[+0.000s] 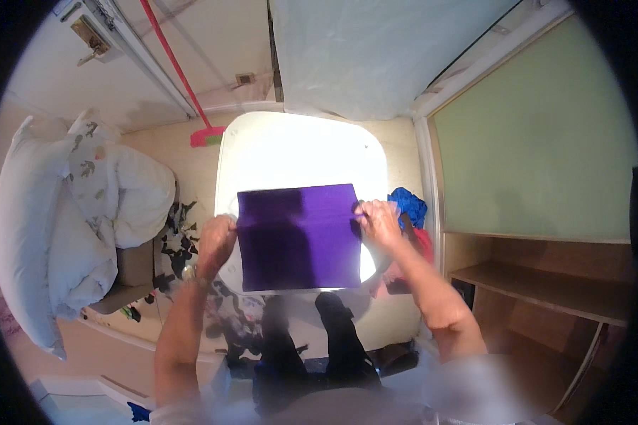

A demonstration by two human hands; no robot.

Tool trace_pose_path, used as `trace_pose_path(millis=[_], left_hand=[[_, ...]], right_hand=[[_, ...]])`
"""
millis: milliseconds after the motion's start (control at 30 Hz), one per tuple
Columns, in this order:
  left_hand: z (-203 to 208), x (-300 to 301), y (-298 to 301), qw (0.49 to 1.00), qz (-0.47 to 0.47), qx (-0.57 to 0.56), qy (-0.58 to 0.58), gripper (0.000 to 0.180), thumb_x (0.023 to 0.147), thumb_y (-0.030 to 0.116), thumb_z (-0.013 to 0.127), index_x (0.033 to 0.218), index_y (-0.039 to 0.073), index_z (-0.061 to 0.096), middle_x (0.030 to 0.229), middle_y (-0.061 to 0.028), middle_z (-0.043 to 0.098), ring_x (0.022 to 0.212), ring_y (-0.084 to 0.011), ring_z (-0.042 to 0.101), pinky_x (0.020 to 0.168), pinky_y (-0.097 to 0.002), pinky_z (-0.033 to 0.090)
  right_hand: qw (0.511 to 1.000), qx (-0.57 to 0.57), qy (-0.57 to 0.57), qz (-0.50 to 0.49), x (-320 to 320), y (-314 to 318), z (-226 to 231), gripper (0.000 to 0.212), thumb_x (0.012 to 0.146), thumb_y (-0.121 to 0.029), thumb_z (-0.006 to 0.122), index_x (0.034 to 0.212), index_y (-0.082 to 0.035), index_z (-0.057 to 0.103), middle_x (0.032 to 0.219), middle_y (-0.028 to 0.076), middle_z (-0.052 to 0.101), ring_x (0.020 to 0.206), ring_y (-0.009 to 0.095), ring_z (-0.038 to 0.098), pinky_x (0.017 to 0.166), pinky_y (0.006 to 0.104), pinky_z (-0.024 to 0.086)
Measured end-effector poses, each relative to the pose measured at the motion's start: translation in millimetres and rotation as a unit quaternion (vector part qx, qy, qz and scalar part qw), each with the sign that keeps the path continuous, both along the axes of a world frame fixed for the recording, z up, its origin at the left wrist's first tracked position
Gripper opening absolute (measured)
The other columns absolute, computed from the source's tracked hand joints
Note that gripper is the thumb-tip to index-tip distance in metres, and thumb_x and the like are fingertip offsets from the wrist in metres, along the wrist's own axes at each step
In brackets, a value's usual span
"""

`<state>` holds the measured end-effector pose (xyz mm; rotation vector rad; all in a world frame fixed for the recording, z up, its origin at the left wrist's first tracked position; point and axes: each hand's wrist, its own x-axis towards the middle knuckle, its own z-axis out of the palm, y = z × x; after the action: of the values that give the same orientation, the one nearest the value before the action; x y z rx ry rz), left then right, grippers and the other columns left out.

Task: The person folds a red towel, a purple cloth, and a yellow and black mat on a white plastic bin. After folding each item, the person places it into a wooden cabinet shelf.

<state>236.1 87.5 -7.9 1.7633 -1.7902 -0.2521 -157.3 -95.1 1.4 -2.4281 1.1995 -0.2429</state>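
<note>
A rectangular purple cloth (298,244) is spread flat over the near half of a white table (301,149) with rounded corners. A faint crease crosses its upper part from side to side, and a shadow darkens its left half. My left hand (218,239) pinches the cloth's left edge, fingers closed. On the opposite edge, a little higher, my right hand (381,219) grips the cloth between thumb and fingers. The near edge of the cloth lies along the table's front rim.
Black and white scraps (237,319) litter the floor left of my legs. White bedding (85,212) is heaped at the left. Beyond the table a red broom (207,136) leans. Blue fabric (408,205) sits by the table's right side, near a wooden shelf unit (539,283).
</note>
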Motion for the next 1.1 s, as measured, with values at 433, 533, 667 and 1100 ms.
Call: trace_pose_path(millis=[433, 533, 667, 1100], left_hand=[[-82.6, -45.0, 159.2, 0.992, -0.033, 0.121, -0.018, 0.021, 0.076, 0.003, 0.072, 0.093, 0.01, 0.061, 0.095, -0.01, 0.063, 0.094, -0.0329, 0.06, 0.083, -0.0447, 0.047], [-80.9, -49.8, 163.4, 0.994, -0.033, 0.107, -0.018, 0.019, 0.077, 0.003, 0.068, 0.094, 0.01, 0.061, 0.094, -0.0091, 0.061, 0.093, -0.0319, 0.059, 0.083, -0.0441, 0.047], [-82.0, -45.7, 173.1, 0.993, -0.046, 0.109, -0.022, 0.018, 0.08, 0.005, 0.067, 0.096, 0.009, 0.061, 0.096, -0.0097, 0.061, 0.094, -0.0325, 0.059, 0.084, -0.0461, 0.047], [-77.1, -131.0, 114.2, 0.994, -0.092, 0.067, 0.003, 0.023, 0.083, 0.013, 0.069, 0.106, 0.009, 0.07, 0.096, -0.008, 0.061, 0.094, -0.0291, 0.059, 0.08, -0.0446, 0.047]], right_hand=[[0.996, -0.002, 0.018, -0.082, -71.9, 194.4, -80.7, 0.025, 0.076, 0.002, 0.074, 0.096, -0.012, 0.069, 0.096, 0.01, 0.062, 0.096, 0.033, 0.06, 0.086, 0.0438, 0.05], [0.993, -0.007, 0.005, -0.115, -72.3, 203.9, -95.3, 0.023, 0.077, 0.0, 0.074, 0.096, -0.011, 0.069, 0.098, 0.01, 0.062, 0.097, 0.032, 0.061, 0.086, 0.0429, 0.051], [0.987, 0.015, 0.013, -0.158, -73.3, 213.7, -96.7, 0.024, 0.077, 0.0, 0.075, 0.097, -0.011, 0.069, 0.1, 0.012, 0.062, 0.098, 0.033, 0.06, 0.087, 0.0432, 0.05], [1.0, 0.009, -0.001, -0.016, 16.9, 213.5, -64.1, 0.034, 0.075, -0.005, 0.078, 0.107, -0.012, 0.071, 0.103, 0.009, 0.059, 0.102, 0.032, 0.055, 0.088, 0.0444, 0.045]])
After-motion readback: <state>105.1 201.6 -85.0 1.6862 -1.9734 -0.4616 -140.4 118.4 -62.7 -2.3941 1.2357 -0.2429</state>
